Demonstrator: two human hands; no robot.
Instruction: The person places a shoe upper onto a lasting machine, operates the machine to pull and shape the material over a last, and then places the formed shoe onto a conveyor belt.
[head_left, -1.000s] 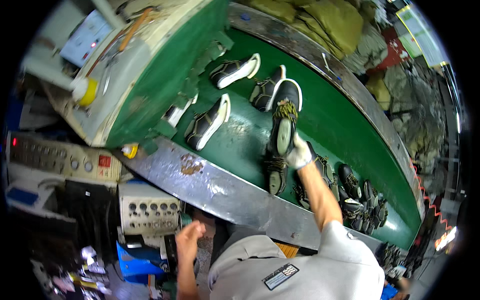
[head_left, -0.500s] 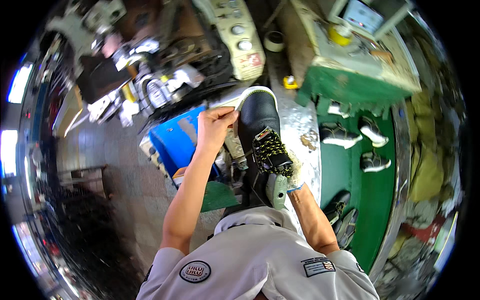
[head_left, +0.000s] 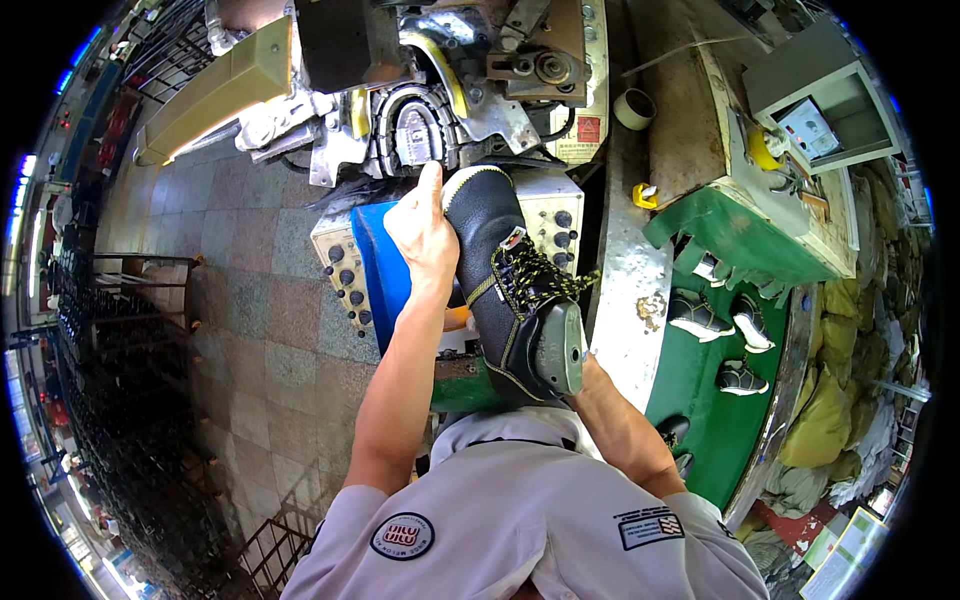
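Observation:
I hold a black boot [head_left: 510, 290] with yellow-and-black laces and a grey last in its opening, toe pointing away from me. My left hand [head_left: 425, 235] grips the left side of its toe, thumb stretched up toward the machine's horseshoe-shaped clamp [head_left: 415, 130]. My right forearm [head_left: 620, 430] runs up under the boot's heel. The right hand itself is hidden behind the heel, where it carries the boot. The toe hangs just short of the clamp.
Under the boot stand a beige control box with knobs [head_left: 345, 275] and a blue panel [head_left: 385, 270]. On the right, a green conveyor [head_left: 700, 400] carries several shoes [head_left: 700, 315]. A tape roll [head_left: 635, 108] sits on the metal bench. Wire racks [head_left: 150, 430] line the floor at left.
I have turned from the green conveyor to the machine. The boot, lifted off the belt by my right hand, is now gripped by both hands and has moved up close to the clamp.

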